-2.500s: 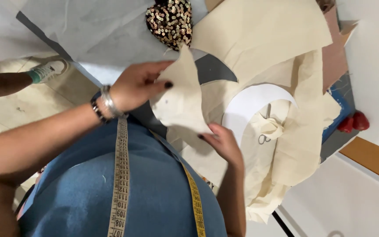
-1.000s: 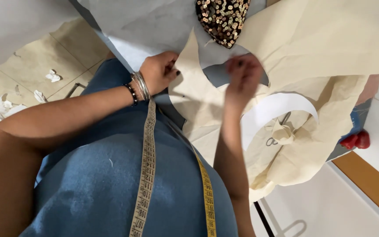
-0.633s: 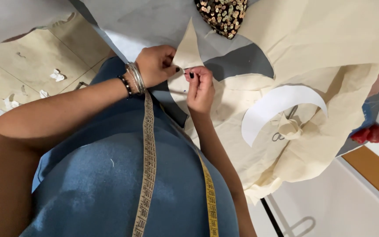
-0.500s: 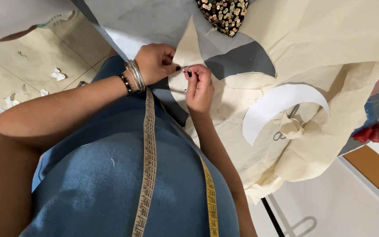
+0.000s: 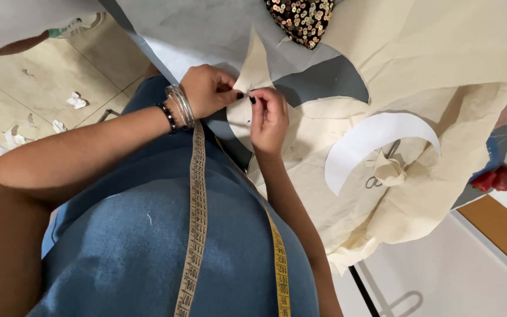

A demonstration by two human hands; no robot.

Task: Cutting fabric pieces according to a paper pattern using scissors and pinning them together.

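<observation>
Cream cloth piece [image 5: 249, 88] sits pinched between our two hands at the near edge of the table [image 5: 206, 35]. Our left hand [image 5: 206, 89] pinches it from the left side, fingers pressed together on the cloth. Our right hand [image 5: 269, 114] pinches it just beside the left one, fingertips almost touching. A bigger cream cloth [image 5: 429, 53] spreads out to the right of our grip. A white paper curve [image 5: 371, 141] lies on it, further right, with scissors [image 5: 382, 170] partly hidden under it. A shiny sequin cloth [image 5: 300, 20] lies above our hands. A tape measure [image 5: 196, 205] hangs below our grip, over our blue clothes.
</observation>
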